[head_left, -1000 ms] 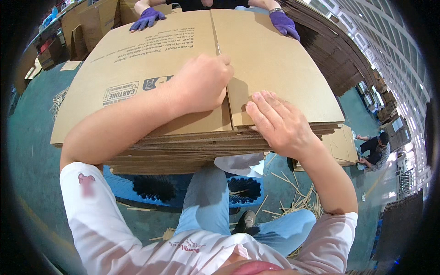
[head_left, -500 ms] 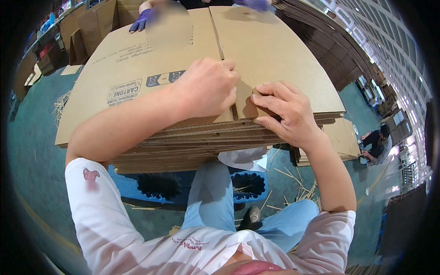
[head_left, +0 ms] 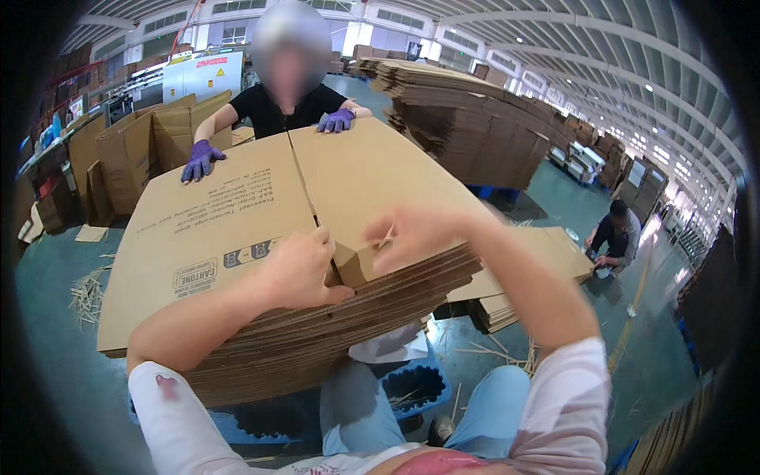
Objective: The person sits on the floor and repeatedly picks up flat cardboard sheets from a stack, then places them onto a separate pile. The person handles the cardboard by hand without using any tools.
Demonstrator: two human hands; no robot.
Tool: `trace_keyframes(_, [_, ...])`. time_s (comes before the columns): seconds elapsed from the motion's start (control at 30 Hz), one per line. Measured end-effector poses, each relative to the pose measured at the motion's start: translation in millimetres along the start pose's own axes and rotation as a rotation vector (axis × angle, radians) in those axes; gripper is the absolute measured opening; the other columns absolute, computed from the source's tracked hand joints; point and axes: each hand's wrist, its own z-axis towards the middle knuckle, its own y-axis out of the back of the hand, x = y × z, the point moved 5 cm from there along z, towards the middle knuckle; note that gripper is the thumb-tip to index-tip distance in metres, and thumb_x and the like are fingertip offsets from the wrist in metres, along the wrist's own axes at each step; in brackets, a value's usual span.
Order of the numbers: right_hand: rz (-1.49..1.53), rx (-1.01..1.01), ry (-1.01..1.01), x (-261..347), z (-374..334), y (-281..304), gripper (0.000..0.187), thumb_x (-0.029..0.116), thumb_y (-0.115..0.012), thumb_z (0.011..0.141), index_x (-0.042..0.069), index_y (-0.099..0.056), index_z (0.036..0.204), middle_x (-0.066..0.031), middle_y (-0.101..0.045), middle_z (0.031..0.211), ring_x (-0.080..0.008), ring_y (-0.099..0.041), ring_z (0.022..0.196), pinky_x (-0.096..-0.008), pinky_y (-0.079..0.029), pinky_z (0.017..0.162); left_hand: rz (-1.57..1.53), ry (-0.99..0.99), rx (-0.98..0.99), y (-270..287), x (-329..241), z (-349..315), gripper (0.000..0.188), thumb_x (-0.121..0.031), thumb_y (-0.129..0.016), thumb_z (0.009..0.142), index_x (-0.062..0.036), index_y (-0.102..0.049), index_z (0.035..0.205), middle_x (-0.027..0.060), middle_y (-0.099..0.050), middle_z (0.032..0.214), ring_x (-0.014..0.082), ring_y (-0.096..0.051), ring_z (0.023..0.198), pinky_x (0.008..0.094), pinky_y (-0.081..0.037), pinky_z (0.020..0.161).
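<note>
A stack of flat brown cardboard sheets (head_left: 372, 170) lies in front of me, the top sheet split by a narrow slot. My left hand (head_left: 303, 269) rests beside this slot at the near edge. Its fingers are curled against the cardboard, and its thumb stretches along the edge. Just right of the slot, my right hand (head_left: 416, 235) is closed over the top sheet, smeared by motion. A small pale sliver, apparently a cardboard strip (head_left: 385, 236), shows at its fingertips. At the far edge, a co-worker's two purple-gloved hands (head_left: 203, 161) lie on the sheet.
A blue plastic pallet (head_left: 416, 388) sits under the stack by my legs. Cardboard strips (head_left: 87, 297) litter the green floor. Another tall cardboard stack (head_left: 467, 127) stands at the far right. A person (head_left: 614, 237) crouches on the right beside lower sheets (head_left: 546, 249).
The view has tilted up, bringing more of the co-worker into sight. My right hand has come off the near edge and closed, with the sliver at its fingertips. My left thumb has stretched out.
</note>
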Motion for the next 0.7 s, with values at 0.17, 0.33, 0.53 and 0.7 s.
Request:
trace_keyframes(0.17, [0.373, -1.153, -0.41, -205.7, -24.6, 200.5, 0.028, 0.026, -0.055, 0.081, 0.003, -0.06, 0.096, -0.0119, -0.062, 0.088, -0.0233, -0.058, 0.083, -0.0371, -0.047, 0.072, 0.025, -0.121, -0.106, -12.1, -19.5, 19.7, 0.059, -0.043, -0.067, 0.068, 0.011, -0.058, 0.089, 0.0231, -0.054, 0.093, 0.0367, -0.056, 0.088, 0.0413, -0.045, 0.08])
trace_keyframes(0.33, [-0.228, -1.075, -0.412, -130.2, 15.5, 72.0, 0.05, 0.044, -0.045, 0.088, 0.01, -0.046, 0.124, -0.0179, -0.048, 0.122, -0.0324, -0.043, 0.116, -0.0476, -0.033, 0.096, 0.057, -0.028, -0.17, 13.3, -2.7, -18.7, 0.054, -0.04, -0.064, 0.073, 0.0127, -0.059, 0.084, 0.0263, -0.055, 0.09, 0.038, -0.058, 0.082, 0.042, -0.048, 0.077])
trace_keyframes(0.53, [-0.209, -0.507, -0.634, -147.5, 6.0, -98.3, 0.064, 0.056, -0.037, 0.087, 0.013, -0.038, 0.134, -0.0151, -0.033, 0.14, -0.0351, -0.028, 0.129, -0.0545, -0.019, 0.104, -0.058, -0.131, -0.039, -37.4, 2.9, 13.6, 0.048, -0.039, -0.066, 0.073, 0.0064, -0.061, 0.09, 0.0201, -0.056, 0.094, 0.0349, -0.058, 0.083, 0.0396, -0.047, 0.077])
trace_keyframes(0.7, [-0.228, -0.548, -0.626, -140.6, 15.0, -80.9, 0.064, 0.057, -0.037, 0.086, 0.013, -0.04, 0.132, -0.0143, -0.037, 0.137, -0.034, -0.031, 0.128, -0.0543, -0.021, 0.103, 0.078, -0.041, 0.072, -15.9, -13.7, 2.2, 0.059, -0.041, -0.067, 0.071, 0.0088, -0.058, 0.102, 0.021, -0.056, 0.097, 0.035, -0.057, 0.091, 0.0381, -0.046, 0.082])
